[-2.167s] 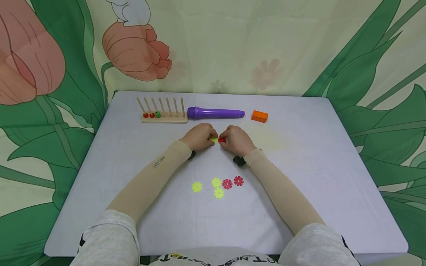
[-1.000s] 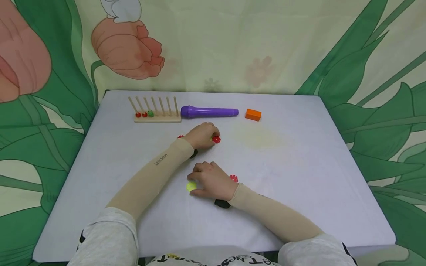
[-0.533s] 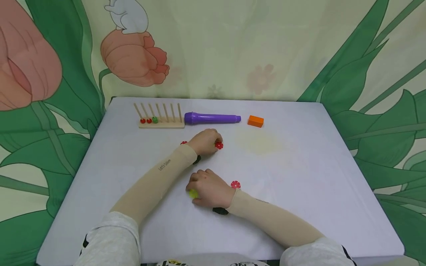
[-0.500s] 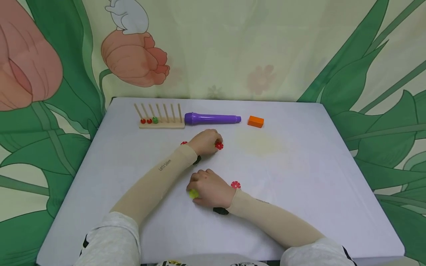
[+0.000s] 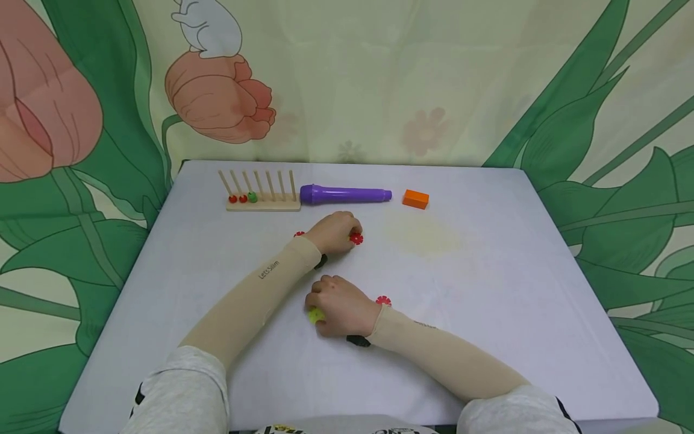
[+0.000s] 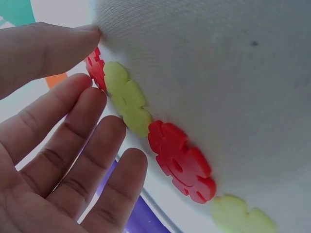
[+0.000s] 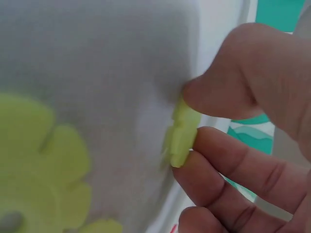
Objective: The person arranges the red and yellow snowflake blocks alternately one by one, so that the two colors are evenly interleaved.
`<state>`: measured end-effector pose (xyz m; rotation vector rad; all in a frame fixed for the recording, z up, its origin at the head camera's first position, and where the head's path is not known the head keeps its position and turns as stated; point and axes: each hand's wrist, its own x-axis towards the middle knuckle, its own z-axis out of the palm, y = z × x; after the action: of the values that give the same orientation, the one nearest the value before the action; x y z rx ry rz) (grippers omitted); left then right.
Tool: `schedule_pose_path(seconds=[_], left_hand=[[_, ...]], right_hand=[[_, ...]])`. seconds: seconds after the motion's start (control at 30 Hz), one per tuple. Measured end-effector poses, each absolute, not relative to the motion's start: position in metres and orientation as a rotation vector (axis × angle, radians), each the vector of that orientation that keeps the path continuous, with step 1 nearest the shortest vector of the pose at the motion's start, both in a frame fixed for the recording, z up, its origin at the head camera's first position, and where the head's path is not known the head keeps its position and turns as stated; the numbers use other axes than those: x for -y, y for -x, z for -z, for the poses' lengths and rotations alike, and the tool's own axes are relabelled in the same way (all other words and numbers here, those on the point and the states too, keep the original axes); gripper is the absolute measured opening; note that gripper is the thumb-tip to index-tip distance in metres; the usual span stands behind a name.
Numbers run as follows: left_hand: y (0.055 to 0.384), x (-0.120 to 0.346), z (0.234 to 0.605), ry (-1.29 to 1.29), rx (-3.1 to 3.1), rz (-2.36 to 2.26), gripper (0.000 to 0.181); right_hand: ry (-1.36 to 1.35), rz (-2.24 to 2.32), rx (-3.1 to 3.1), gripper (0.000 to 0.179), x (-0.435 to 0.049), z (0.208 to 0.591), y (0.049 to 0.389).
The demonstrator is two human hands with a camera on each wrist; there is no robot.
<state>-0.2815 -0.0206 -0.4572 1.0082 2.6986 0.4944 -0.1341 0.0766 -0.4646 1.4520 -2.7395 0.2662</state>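
My left hand (image 5: 332, 234) is at the right end of a row of red and yellow flower-shaped discs. Its thumb and fingertips pinch the end red disc (image 6: 95, 68). A yellow disc (image 6: 127, 99), another red disc (image 6: 179, 160) and a further yellow disc (image 6: 243, 218) follow along the row, lying flat. Nearer my body, my right hand (image 5: 345, 307) pinches a yellow flower-shaped disc (image 7: 183, 133) between thumb and fingertips, at the tabletop. Another yellow disc (image 7: 43, 160) lies close to that hand. Behind the right wrist lies a red disc (image 5: 383, 300), partly covered.
Along the back of the white table (image 5: 488, 253) stand a wooden peg rack (image 5: 262, 206) with red and green beads, a purple microphone-shaped toy (image 5: 347, 194) and an orange block (image 5: 415, 199). A printed curtain (image 5: 347, 78) hangs behind.
My right hand has left the red disc at the row, moved toward my body and leftward, and taken hold of a yellow disc. My left hand has shifted onto the red end disc.
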Motion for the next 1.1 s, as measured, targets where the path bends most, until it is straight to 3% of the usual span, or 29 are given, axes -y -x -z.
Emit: schedule_pose_path(seconds=[0.73, 1.1], left_hand=[[0.282, 0.018, 0.455, -0.952, -2.713, -0.61, 0.017], [0.281, 0.017, 0.45, -0.943, -2.698, -0.596, 0.015]], right_hand=[[-1.157, -0.608, 2.978, 0.024, -0.112, 0.463, 0.176], [-0.988, -0.68, 2.995, 0.015, -0.139, 0.464, 0.197]])
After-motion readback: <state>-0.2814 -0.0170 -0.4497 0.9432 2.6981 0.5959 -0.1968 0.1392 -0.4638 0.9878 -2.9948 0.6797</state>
